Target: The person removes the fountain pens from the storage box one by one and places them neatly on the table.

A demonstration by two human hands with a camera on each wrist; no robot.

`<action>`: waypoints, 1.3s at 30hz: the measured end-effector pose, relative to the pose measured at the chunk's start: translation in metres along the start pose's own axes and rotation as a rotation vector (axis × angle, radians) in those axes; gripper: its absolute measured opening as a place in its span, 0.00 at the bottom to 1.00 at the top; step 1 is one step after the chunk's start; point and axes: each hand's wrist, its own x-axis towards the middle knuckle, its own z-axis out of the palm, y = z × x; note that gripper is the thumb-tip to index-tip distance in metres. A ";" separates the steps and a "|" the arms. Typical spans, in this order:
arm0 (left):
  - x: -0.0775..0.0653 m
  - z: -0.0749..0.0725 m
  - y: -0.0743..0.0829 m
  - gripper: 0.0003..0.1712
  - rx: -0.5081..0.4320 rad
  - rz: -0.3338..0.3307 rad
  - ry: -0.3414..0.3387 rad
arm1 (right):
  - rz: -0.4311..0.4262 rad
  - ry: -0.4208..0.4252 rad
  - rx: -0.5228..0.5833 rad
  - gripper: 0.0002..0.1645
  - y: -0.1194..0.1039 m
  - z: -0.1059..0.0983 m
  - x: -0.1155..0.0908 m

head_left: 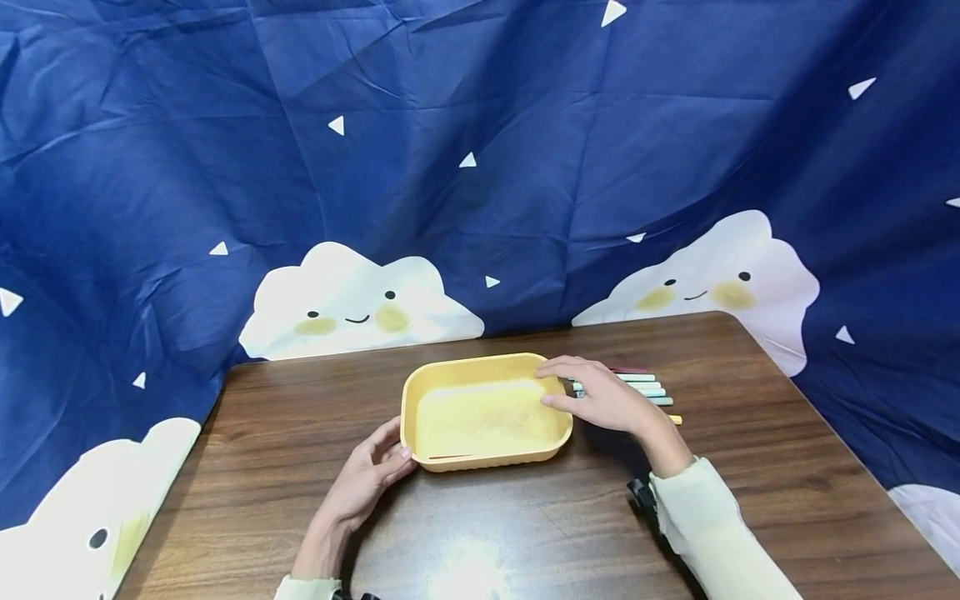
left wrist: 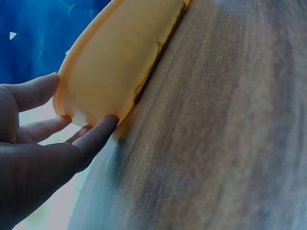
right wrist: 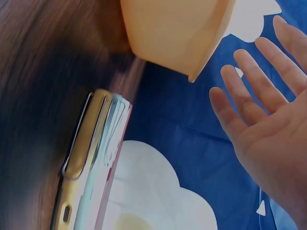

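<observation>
A shallow yellow plastic basket [head_left: 491,417] with rounded corners rests on the table. My left hand [head_left: 363,479] holds its near left corner, the thumb at the front and the fingers along the left side; the left wrist view shows the fingertips against the basket's wall [left wrist: 105,62]. Over the right rim hovers my right hand [head_left: 600,398], fingers spread and holding nothing. Beyond that hand lie several pens: light blue pens [head_left: 648,388], a yellow pen [head_left: 676,420] and a dark red one [head_left: 630,370], partly hidden. In the right wrist view, the yellow pen [right wrist: 88,134] has a wire clip.
A thin reddish line [head_left: 450,457] shows by the basket's front edge; I cannot tell what it is. The brown wooden table [head_left: 285,433] ends at a blue cloth [head_left: 480,192] with white clouds. A dark strap [head_left: 641,493] sits at the right wrist.
</observation>
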 end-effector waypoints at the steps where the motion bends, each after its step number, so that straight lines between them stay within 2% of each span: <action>1: 0.000 0.000 0.000 0.35 0.000 -0.001 0.001 | -0.004 -0.004 0.006 0.23 -0.001 0.001 0.001; 20: -0.001 0.000 0.000 0.36 0.006 -0.010 0.025 | 0.027 -0.125 0.003 0.26 -0.013 0.023 0.018; 28: 0.000 0.000 0.000 0.37 0.001 -0.010 0.021 | -0.005 -0.166 -0.006 0.25 -0.013 0.038 0.028; 35: 0.000 0.000 0.001 0.37 0.006 -0.006 0.007 | 0.037 -0.235 -0.027 0.26 -0.015 0.049 0.031; 39: -0.001 0.000 0.001 0.37 0.004 -0.010 0.014 | 0.029 -0.269 -0.023 0.26 -0.016 0.054 0.034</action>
